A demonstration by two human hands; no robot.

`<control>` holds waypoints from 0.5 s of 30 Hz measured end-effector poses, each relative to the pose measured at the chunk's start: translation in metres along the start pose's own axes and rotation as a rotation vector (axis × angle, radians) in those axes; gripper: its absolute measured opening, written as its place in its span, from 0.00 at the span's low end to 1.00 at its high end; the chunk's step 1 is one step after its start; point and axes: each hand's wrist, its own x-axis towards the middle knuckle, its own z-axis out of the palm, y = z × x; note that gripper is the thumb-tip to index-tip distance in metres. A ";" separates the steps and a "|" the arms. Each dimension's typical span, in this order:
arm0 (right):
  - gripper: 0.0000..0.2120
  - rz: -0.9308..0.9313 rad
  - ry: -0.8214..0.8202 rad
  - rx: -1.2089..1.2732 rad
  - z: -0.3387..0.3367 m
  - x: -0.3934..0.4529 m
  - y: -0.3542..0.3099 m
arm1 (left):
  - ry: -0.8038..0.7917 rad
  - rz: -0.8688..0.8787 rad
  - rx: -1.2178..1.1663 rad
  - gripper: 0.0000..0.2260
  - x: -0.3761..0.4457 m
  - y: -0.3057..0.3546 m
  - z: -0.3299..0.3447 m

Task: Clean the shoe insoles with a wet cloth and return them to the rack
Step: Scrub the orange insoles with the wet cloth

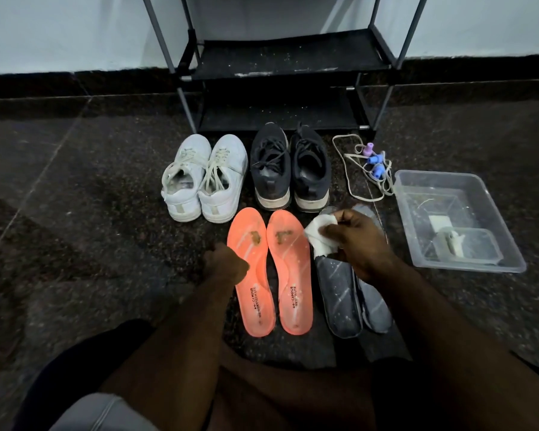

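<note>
Cloth (319, 236) sits bunched in my right hand (355, 244), whose fingers are curled round it, just above the toe end of the dark grey insoles (339, 293). Those two lie side by side on the floor (91, 197), long axes running away from me toward the black shoes (290, 169), heels nearest my knees. Immediately to the left of the cloth lie the orange insoles (271, 272), parallel to the grey pair, each with a brown smear near the ball of the foot. My left hand (226, 262) rests at the outer edge of the left orange insole, fingers curled; whether they pinch its edge I cannot tell. I judge the right hand nearer to either pair, so a wipe would run along the insole's length, toe to heel, toward me, while the left steadies. The rack (280, 57) stands behind the shoes, well apart from the insoles, and the clear tub (467, 265) is to my right.
</note>
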 end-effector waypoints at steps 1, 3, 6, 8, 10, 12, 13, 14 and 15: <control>0.05 0.008 -0.008 -0.012 0.000 0.001 0.000 | -0.001 -0.008 0.013 0.35 -0.001 0.000 0.004; 0.05 0.014 -0.011 -0.029 -0.002 0.002 0.001 | 0.008 -0.019 -0.009 0.36 -0.001 0.001 0.006; 0.05 0.020 -0.012 -0.041 -0.005 0.003 0.003 | -0.048 -0.047 -0.231 0.33 0.008 -0.001 0.006; 0.05 0.018 -0.016 -0.031 -0.005 0.004 0.002 | -0.171 -0.112 -0.508 0.26 0.006 0.001 -0.001; 0.05 0.009 -0.012 0.002 -0.006 0.004 -0.001 | -0.291 -0.163 -0.715 0.21 -0.003 0.008 -0.013; 0.06 -0.019 0.003 0.029 -0.007 0.002 -0.007 | -0.373 -0.119 -0.848 0.23 -0.013 0.016 -0.027; 0.06 -0.036 0.010 0.042 -0.006 0.000 -0.011 | -0.400 -0.090 -0.923 0.24 -0.019 0.020 -0.035; 0.06 -0.057 0.014 0.057 -0.005 -0.004 -0.015 | -0.446 -0.065 -1.000 0.24 -0.027 0.026 -0.043; 0.05 -0.078 0.016 0.074 -0.004 -0.007 -0.020 | -0.489 -0.040 -1.055 0.22 -0.035 0.031 -0.051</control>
